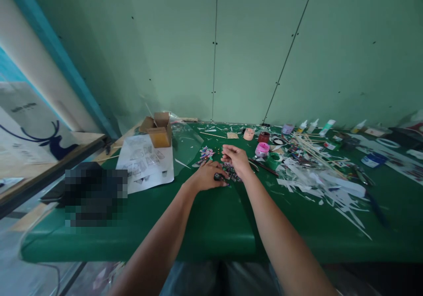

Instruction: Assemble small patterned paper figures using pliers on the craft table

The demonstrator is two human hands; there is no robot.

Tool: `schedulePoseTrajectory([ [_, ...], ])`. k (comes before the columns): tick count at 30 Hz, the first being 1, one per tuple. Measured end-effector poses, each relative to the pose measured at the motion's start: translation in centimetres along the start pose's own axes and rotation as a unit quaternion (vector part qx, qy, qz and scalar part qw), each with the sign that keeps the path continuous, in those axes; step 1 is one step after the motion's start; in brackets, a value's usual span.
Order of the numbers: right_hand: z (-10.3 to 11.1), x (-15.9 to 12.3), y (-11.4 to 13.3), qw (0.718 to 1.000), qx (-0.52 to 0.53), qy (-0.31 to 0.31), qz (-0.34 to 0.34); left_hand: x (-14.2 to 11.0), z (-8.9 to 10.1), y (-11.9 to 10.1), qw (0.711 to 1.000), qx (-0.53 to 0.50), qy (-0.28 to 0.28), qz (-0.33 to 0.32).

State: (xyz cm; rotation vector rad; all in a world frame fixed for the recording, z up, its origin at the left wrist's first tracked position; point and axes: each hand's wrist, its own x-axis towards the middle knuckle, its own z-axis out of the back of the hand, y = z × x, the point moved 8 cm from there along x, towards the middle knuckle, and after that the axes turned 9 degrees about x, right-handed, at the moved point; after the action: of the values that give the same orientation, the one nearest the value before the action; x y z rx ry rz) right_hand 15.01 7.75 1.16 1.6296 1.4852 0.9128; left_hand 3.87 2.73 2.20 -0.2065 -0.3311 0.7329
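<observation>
My left hand (pixel 206 176) is low over the table, its fingers curled down at a pile of small dark multicoloured bits (pixel 235 172). What its fingers grip is too small to make out. A small black rounded object (pixel 217 177) shows beside its thumb. My right hand (pixel 235 156) is raised just right of it, fingertips pinched together; anything between them is too small to name. Beyond the left hand lies a cluster of pink, white and purple pieces (pixel 206 152). Tiny gold-coloured bits lie between this cluster and the right fingertips.
Open paint jars, one of them pink (pixel 262 149), stand right of my hands. Paper strips and thin sticks (pixel 317 155) cover the right side. On the left are a printed sheet (pixel 143 164), a small cardboard box (pixel 160 135) and a blurred dark object (pixel 94 190). Glue bottles (pixel 312 126) stand near the wall.
</observation>
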Motion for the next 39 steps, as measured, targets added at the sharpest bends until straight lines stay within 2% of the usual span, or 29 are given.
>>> schedulePoseTrajectory([
  [6,0.8,0.4,0.1,0.999,0.016,-0.028,0.032,0.3,-0.6,-0.3,1.0,0.023,0.014,0.004],
  [10,1.2,0.5,-0.2,0.999,-0.005,-0.043,0.008,0.2,0.1,0.2,0.998,0.052,-0.018,0.027],
  [13,1.1,0.5,-0.4,0.999,-0.02,-0.032,-0.004,-0.1,0.6,0.8,0.995,0.076,-0.029,0.057],
  [17,0.8,0.7,-0.3,0.999,-0.035,0.003,0.014,-0.2,0.6,1.3,0.994,0.073,-0.002,0.078],
  [23,0.7,0.5,-0.1,0.997,-0.065,0.001,0.032,-0.4,0.8,2.8,0.989,0.065,0.018,0.128],
  [27,0.4,0.3,-0.2,0.995,-0.095,0.003,0.021,-0.6,0.5,3.4,0.989,0.061,0.023,0.129],
  [30,0.4,0.3,0.0,0.995,-0.092,0.0,0.029,-0.4,0.3,3.1,0.994,0.022,0.023,0.106],
  [32,0.6,0.3,0.2,0.996,-0.083,-0.008,0.039,-0.2,0.5,2.6,0.995,-0.055,0.006,0.086],
  [34,0.7,0.3,0.5,0.996,-0.072,-0.015,0.052,0.0,1.2,2.5,0.984,-0.149,-0.046,0.086],
  [37,0.1,0.2,0.9,0.996,-0.062,0.01,0.059,0.0,2.2,3.6,0.948,-0.242,-0.157,0.134],
  [39,-0.9,-0.2,0.9,0.995,-0.067,0.045,0.056,-0.1,2.2,4.5,0.925,-0.271,-0.203,0.174],
])
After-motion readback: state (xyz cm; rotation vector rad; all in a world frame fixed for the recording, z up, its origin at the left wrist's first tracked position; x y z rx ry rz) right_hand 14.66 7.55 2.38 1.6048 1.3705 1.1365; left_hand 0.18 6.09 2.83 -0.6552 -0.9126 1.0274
